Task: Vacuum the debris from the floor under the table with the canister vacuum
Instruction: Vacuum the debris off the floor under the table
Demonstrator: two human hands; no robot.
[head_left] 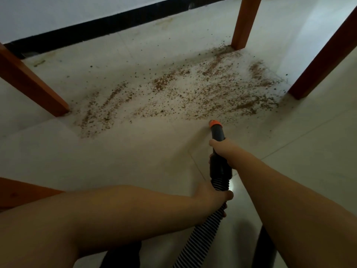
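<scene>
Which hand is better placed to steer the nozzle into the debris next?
Right. The right hand grips the wand just behind the orange nozzle, which sits at the debris edge. The left hand holds the hose farther back.

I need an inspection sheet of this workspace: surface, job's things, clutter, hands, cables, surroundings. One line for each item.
Surface: pale tiled floor, with grout lines.
Job's things: brown debris spread between the table legs; black nozzle with an orange tip, at the near edge of the debris; ribbed hose behind it.
Clutter: nothing seen besides the debris.
Hands: right hand grips the nozzle tube; left hand grips the hose.
Cables: nothing seen.
Surroundings: white wall with black baseboard; the canister is not clearly in view.
</scene>
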